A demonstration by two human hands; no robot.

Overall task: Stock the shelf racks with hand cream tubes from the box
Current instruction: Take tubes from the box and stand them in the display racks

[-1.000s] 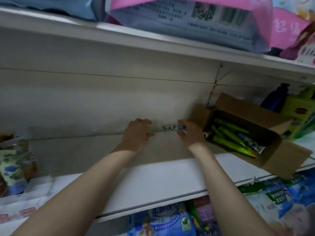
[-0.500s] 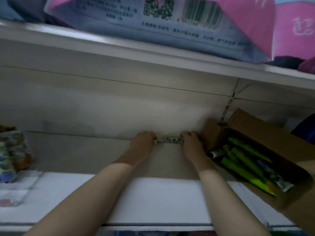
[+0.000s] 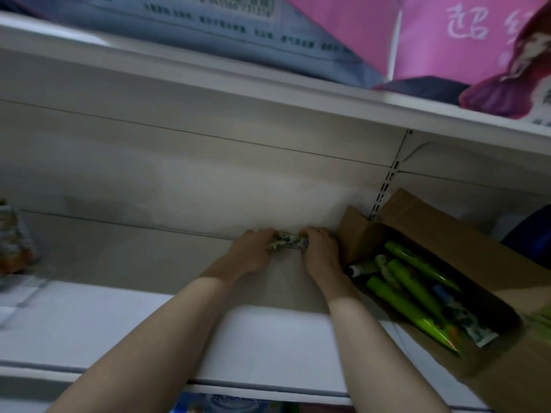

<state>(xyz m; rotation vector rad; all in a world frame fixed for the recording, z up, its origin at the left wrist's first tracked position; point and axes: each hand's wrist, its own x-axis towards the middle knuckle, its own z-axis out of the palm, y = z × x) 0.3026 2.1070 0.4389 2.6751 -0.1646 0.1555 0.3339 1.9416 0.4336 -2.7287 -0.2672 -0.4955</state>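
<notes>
A white hand cream tube with a blue flower print [image 3: 287, 242] lies sideways at the back of the white shelf [image 3: 268, 347], against the rear panel. My left hand [image 3: 253, 253] grips its left end and my right hand [image 3: 320, 251] grips its right end. Just right of my right hand stands an open cardboard box [image 3: 423, 222], tilted toward me, holding several green tubes [image 3: 402, 296] and a flower-print tube [image 3: 465, 320].
The upper shelf [image 3: 208, 70] carries large pink and blue soft packs [image 3: 432, 37]. Printed packets [image 3: 12, 239] stand at the far left of my shelf. A dark blue bottle [image 3: 533, 234] shows behind the box at the right edge.
Both hands have pushed the flower-print tube further back to the rear panel and closed in on its ends. The view has moved closer and tilted up.
</notes>
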